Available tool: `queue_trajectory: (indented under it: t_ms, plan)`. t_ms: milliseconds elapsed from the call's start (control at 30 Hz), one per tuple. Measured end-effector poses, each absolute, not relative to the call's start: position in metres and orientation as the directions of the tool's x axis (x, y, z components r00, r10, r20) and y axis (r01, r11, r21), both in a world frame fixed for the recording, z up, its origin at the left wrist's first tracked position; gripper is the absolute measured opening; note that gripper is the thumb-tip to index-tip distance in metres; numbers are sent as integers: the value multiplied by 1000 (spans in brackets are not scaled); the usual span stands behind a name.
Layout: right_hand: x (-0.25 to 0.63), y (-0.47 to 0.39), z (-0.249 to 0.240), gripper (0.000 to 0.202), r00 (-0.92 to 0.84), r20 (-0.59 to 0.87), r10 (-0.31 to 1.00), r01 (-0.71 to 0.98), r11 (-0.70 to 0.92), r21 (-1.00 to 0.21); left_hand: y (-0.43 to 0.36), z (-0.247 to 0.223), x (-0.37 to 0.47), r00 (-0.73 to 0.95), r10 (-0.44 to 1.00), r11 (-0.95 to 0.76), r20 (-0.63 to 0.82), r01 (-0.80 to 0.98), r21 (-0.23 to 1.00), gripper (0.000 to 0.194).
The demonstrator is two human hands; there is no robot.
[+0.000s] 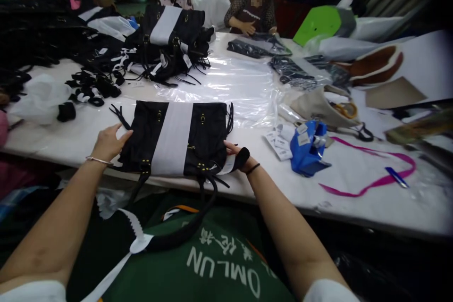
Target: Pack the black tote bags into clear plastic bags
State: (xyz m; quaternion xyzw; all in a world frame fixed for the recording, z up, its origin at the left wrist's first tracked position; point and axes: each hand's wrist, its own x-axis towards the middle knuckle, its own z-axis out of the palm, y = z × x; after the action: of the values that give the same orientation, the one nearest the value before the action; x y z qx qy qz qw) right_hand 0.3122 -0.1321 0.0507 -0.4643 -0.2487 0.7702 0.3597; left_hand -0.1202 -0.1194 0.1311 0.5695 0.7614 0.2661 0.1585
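Observation:
A black handbag (208, 127) with a white paper band (171, 139) around its middle lies flat on the table edge before me, its handles hanging over towards my lap. My left hand (109, 142) holds the bag's left side, thumb on the edge and fingers behind it. At the right side, the fingertips of my right hand (236, 155) touch the bag's edge. A rolled black strap (242, 156) with a white wrap sits in that hand, partly hiding the palm. Black tassel cords stick out at both upper corners.
Banded black bags (177, 33) are piled at the back. Rolled straps (94, 87) lie left. Clear plastic sleeves (233, 89) spread behind my bag. To the right are a blue packet (307, 148), a pink ribbon (389, 181) and a beige bag (314, 106). People sit across the table.

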Motion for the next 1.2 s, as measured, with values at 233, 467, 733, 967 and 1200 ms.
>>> queue_trajectory:
  t_ms: [233, 467, 733, 967, 1200]
  plan:
    - [316, -139, 65, 37, -95, -248, 964, 77, -241, -967, -107, 68, -142, -365, 908, 352, -206, 397, 848, 56]
    - [405, -234, 69, 62, -181, -513, 839, 311, -446, -840, -113, 74, -113, -39, 946, 251, -321, 715, 652, 27]
    - [371, -126, 98, 72, 107, 265, 958, 896, 23, -444, -30, 61, -67, -276, 956, 282, -100, 770, 572, 31]
    - [311, -99, 13, 66, -48, 199, 979, 982, 83, -172, -26, 34, -86, -341, 932, 320, -120, 624, 713, 30]
    - [321, -103, 2, 67, -61, 239, 969, 987, 94, -132, -55, 36, -99, -245, 961, 211, -128, 349, 913, 47]
